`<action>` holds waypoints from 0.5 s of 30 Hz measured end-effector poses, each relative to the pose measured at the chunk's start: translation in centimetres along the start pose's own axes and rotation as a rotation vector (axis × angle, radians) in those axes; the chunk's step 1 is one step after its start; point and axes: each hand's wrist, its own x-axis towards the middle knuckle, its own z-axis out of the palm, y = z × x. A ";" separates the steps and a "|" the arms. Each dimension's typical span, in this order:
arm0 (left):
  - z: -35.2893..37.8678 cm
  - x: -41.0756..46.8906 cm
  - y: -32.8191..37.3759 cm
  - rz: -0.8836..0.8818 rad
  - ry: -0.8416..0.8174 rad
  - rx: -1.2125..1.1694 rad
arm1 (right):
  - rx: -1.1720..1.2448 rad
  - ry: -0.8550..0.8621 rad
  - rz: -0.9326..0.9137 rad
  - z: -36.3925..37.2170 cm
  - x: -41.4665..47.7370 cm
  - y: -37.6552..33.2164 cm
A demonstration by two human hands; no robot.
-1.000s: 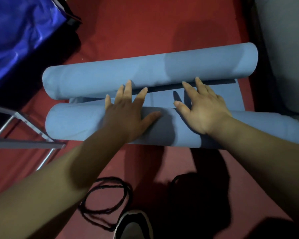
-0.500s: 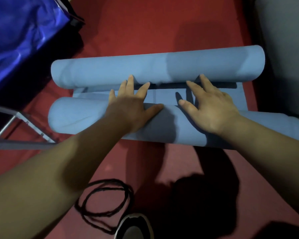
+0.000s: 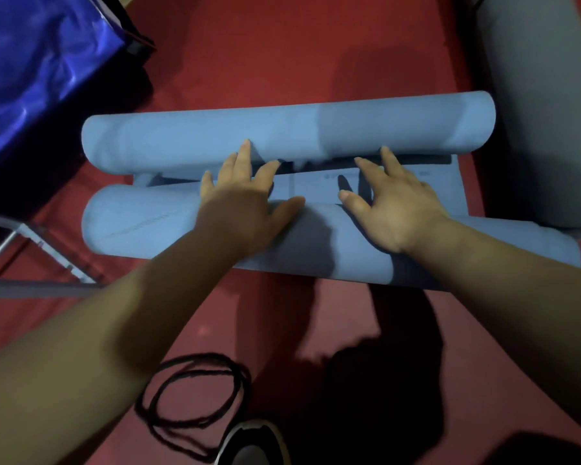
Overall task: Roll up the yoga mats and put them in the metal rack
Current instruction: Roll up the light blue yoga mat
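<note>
Fingers straight, the left hand [image 3: 245,203] and right hand [image 3: 396,209] press the near mat roll [image 3: 141,226] at mid-frame, apparently finishing the roll-up; next, an even push across the short flat strip [image 3: 416,181] toward the far roll [image 3: 282,129].

Dim, warm light. Hard dark shadows lie on the floor [image 3: 282,62] and mat [image 3: 148,226]. Edges bend; all slightly blurred.

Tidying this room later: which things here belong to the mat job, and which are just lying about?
Job: near mat roll, under left hand and right hand; far mat roll; metal rack.
Lying about: black cord, blue plastic, grey cushion.
</note>
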 end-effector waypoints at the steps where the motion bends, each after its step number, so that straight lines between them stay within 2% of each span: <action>1: 0.0 -0.5 0.0 0.016 -0.012 0.024 | 0.012 -0.003 0.011 -0.1 0.2 0.0; 5: 0.5 -2.6 0.2 0.070 -0.024 0.106 | 0.038 -0.019 0.033 -0.3 0.8 -0.1; 11: 0.2 -1.5 -0.1 0.090 -0.037 0.108 | 0.083 0.019 0.027 -0.6 0.8 -0.1; 15: -0.6 0.1 -0.8 0.172 -0.138 0.076 | 0.123 -0.054 -0.011 -1.1 0.4 0.5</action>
